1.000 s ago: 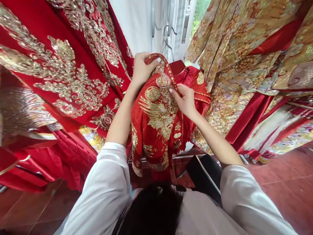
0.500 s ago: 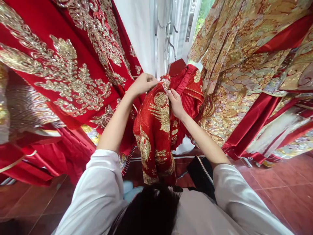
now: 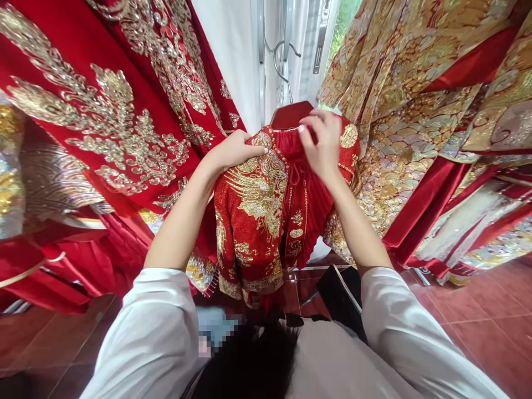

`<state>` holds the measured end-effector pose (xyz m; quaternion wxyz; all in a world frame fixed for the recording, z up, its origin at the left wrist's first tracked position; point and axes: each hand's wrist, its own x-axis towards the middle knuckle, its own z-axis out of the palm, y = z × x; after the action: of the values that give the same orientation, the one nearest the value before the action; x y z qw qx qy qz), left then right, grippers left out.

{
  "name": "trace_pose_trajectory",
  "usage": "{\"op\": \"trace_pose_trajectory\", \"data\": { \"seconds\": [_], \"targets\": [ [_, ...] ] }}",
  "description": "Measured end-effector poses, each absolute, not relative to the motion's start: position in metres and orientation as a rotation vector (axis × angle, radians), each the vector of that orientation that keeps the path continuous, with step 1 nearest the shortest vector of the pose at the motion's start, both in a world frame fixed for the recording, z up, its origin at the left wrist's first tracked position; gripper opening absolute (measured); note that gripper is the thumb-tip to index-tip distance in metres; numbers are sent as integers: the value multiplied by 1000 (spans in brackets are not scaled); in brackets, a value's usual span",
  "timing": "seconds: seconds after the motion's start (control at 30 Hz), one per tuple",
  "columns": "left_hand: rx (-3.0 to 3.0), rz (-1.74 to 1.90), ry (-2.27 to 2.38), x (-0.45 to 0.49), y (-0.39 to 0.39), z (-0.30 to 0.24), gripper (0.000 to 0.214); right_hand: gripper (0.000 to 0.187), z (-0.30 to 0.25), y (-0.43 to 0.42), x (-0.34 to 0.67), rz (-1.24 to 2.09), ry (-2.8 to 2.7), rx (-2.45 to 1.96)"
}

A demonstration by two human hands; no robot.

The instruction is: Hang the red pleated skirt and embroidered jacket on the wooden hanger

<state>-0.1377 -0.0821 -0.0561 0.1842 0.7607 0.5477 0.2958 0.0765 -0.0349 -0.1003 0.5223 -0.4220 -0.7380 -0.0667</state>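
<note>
A red jacket with gold embroidery hangs on a dark red hanger with a metal hook, over a pleated red garment. My left hand grips the jacket at its left shoulder near the collar, thumb on top and the other fingers mostly hidden behind the cloth. My right hand is raised at the right side of the collar, in front of the hanger's right arm. Its fingers are bent and apart, with no cloth visible between them. A thin red tie dangles at the neckline.
Red gowns with gold sequins hang close on the left. Gold patterned garments crowd the right. A white door frame stands behind the hanger. A black object sits on the red tiled floor.
My right hand has left the jacket's front edge and moved up and right to the collar. The jacket front now lies spread flatter, and my left hand has shifted slightly left and down.
</note>
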Motion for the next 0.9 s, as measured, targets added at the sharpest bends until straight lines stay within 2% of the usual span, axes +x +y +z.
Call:
{"op": "trace_pose_trajectory", "data": {
  "seconds": [0.07,0.17,0.3,0.5,0.6,0.7,0.9],
  "targets": [
    [2132,839,1606,-141,-79,-55,22,44,-86,-20,105,-273,-1693,-1090],
    [2153,996,1694,-143,-73,-57,24,48,-81,1,134,-247,-1767,-1135],
    [2184,1133,1530,-148,-60,-59,25,46,-90,9,144,-222,-1823,-1061],
    [2158,978,1371,-150,-44,-46,29,38,-91,6,140,-161,-1831,-966],
    [2087,888,1362,-140,-39,-35,19,37,-91,6,135,-79,-1815,-949],
    [2031,969,1415,-130,-31,-28,11,37,-93,1,130,-22,-1811,-922],
    [2104,1053,1310,-135,-18,-30,18,47,-74,5,141,184,-1868,-988]
  ]
}}
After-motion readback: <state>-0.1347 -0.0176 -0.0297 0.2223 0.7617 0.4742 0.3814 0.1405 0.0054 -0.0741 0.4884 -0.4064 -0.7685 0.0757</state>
